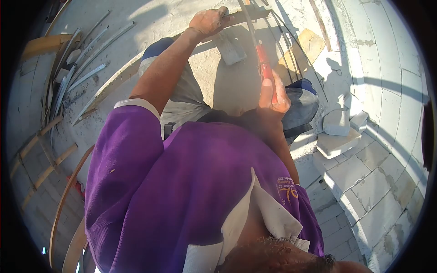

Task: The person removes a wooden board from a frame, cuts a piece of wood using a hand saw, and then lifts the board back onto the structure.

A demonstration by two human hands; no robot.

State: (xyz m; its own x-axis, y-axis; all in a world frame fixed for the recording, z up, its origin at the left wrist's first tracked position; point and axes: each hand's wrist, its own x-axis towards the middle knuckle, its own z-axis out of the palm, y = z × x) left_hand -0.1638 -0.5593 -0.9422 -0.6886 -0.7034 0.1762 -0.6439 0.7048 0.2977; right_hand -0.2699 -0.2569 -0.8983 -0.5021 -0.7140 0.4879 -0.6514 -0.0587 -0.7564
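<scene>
My left hand is closed over a long wooden board, close to its far end. The board runs from the left side of the floor past my knee and looks curved in this wide lens. In my right hand is a saw, gripped by its red handle. Its narrow blade points away from me and crosses the board to the right of my left hand; its teeth cannot be made out. A pale block lies by the board in front of my knees.
Thin metal strips lie on the floor at the left, near wooden frames. On the right, broken white blocks sit beside a block wall. Dark rods cross a tan flat piece beyond my right knee.
</scene>
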